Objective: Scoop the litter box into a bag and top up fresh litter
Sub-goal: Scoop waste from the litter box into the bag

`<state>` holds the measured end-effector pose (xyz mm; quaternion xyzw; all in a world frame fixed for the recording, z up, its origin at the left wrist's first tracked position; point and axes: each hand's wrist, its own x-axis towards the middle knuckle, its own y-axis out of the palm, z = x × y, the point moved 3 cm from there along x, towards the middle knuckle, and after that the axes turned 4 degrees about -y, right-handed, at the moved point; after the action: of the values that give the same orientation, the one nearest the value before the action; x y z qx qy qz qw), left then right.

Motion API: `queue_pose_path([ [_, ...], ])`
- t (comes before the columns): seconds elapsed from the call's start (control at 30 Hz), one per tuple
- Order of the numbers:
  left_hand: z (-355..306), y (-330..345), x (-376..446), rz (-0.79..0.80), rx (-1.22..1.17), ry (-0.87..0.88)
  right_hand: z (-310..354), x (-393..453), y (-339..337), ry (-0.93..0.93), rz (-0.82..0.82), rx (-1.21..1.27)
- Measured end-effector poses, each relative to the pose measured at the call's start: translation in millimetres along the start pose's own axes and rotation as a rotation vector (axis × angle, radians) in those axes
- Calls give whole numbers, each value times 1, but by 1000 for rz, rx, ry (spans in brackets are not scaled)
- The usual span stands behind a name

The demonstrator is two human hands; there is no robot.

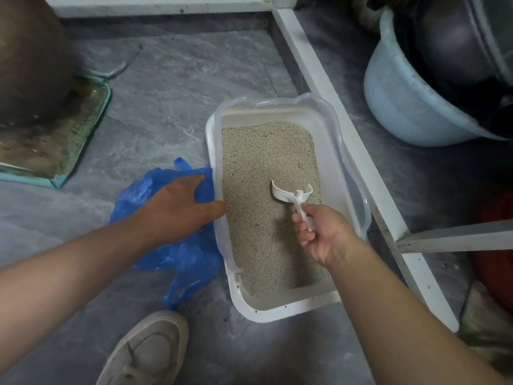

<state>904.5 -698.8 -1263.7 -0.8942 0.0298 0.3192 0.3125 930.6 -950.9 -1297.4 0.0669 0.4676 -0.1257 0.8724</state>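
A white litter box (280, 309) with a translucent rim sits on the grey floor, filled with pale beige litter (263, 168). My right hand (319, 234) grips the handle of a white scoop (291, 191), whose blade rests on the litter near the box's right side. A crumpled blue plastic bag (183, 259) lies on the floor against the box's left wall. My left hand (177, 209) lies over the bag with fingers stretched out, the fingertips touching the box's left rim.
A white frame rail (347, 151) runs diagonally along the box's right side. A pale blue tub (394, 107) holding dark items stands at upper right. A brown pot on a green tray (69, 151) is at upper left. My beige shoe (147, 354) is at the bottom.
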Motion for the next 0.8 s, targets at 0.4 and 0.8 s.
queue_pose_path([
  [0.4,-3,23,-1,23,115,221,22,22,17,-173,-76,-301],
  [0.8,0,24,7,49,243,228,29,43,26,-346,3,-455],
])
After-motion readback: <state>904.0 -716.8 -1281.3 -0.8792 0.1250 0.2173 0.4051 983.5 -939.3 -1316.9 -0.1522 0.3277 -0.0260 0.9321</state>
